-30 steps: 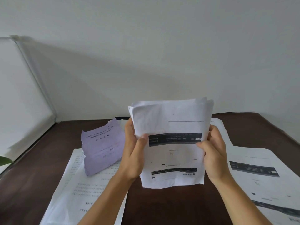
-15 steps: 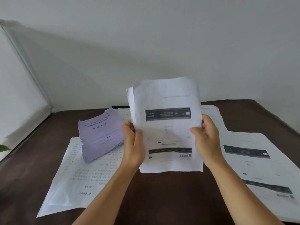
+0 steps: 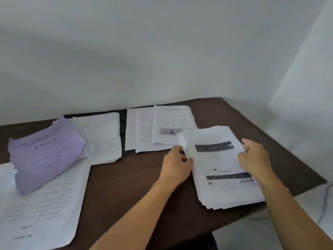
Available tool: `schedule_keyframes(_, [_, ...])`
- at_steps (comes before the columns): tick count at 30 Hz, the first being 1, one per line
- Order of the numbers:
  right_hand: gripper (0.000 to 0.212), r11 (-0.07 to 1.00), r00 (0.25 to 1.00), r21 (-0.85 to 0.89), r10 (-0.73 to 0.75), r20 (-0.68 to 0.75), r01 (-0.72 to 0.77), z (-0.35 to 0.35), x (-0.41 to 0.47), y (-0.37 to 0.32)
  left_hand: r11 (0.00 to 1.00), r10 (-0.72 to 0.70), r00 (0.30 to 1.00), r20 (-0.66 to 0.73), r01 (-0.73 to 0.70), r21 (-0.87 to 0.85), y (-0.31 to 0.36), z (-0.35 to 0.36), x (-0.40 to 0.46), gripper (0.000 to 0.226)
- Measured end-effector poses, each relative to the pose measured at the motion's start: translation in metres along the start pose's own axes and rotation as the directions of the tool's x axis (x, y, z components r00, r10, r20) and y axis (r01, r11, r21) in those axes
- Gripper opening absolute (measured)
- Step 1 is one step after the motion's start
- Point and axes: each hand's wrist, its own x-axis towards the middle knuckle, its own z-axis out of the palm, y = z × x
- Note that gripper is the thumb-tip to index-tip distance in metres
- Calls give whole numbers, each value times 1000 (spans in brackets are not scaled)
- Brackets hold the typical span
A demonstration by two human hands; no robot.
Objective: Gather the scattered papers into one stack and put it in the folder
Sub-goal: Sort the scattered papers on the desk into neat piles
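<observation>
A white paper stack (image 3: 221, 165) with dark printed bars lies flat on the right of the brown table (image 3: 129, 179). My left hand (image 3: 177, 164) grips its left edge and my right hand (image 3: 255, 157) holds its right edge. A black folder (image 3: 123, 130) lies open at the back. On it rest a text sheet pile (image 3: 100, 136) on its left half and white sheets (image 3: 142, 130) on its right half, topped by a form with a photo (image 3: 173, 123). A lilac paper bundle (image 3: 45, 154) sits at the left on large white sheets (image 3: 41, 210).
White walls close the table at the back and right. The table's right edge (image 3: 306, 170) drops to a pale marbled floor (image 3: 320, 199). Bare brown tabletop shows between the left sheets and the held stack.
The stack was held upright in the air before me; now it lies flat on the right of the table over the sheets there. Both hands came down with it, and my view turned right.
</observation>
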Motion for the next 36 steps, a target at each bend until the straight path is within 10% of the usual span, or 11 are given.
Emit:
schedule_keyframes(6, [47,979,978,75,-184,-103,192,39,1,-37,984,78,959,-271,-30,177,-25,-92,-2,39])
schedule_keyframes(17, [44,827,725,240,-562,398,509,186,-57,-163,803,236,726,-646,228,550,-91,-250,-50,40])
schedule_keyframes(22, [31,898,726,408,-389,567,162,217,-94,-179,876,18,747,-665,309,371,-109,-230,-45,49])
schedule_keyframes(26, [22,818,532,442,-205,821,-367,233,-127,-201,954,-125,672,-730,283,98,-97,-222,-29,46])
schedule_keyframes(31, [17,878,510,421,-261,820,-227,245,-154,-214,949,-295,672,-679,126,-287,-92,-228,-30,40])
schedule_keyframes(36, [33,912,607,407,-353,712,54,238,-153,-206,972,-197,735,-649,61,-226,-92,-233,-42,33])
